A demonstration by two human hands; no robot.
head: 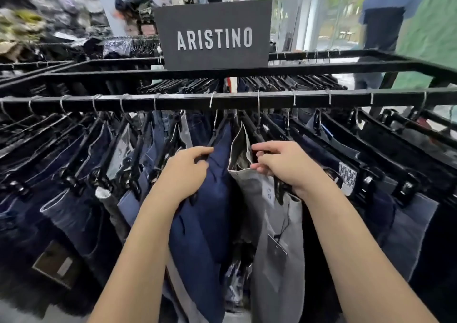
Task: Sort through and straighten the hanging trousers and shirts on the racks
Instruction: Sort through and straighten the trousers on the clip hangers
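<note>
Gripping the navy trousers [215, 199] at the waist, my left hand [184, 171] curls its fingers over the top edge beside a black hanger [217, 129], thumb pointing toward the gap on its right. My right hand [284, 167] pinches the waistband of the grey trousers [277, 236], thumb above and fingertips below. The waist gapes open just left of that hand and shows a dark lining. My hands are near each other but apart, with that open waistband between them. A white tag [268, 194] sits on the grey cloth just under my right wrist. Both pairs hang from the black rail [173, 102] beyond my hands. Left of my left hand the jeans [74, 199] are packed tight, hanger against hanger. Right of my right hand dark trousers [400, 218] hang a little looser. The only open room is the slot between navy and grey. Beyond the rail a sign [214, 35] reads ARISTINO.
</note>
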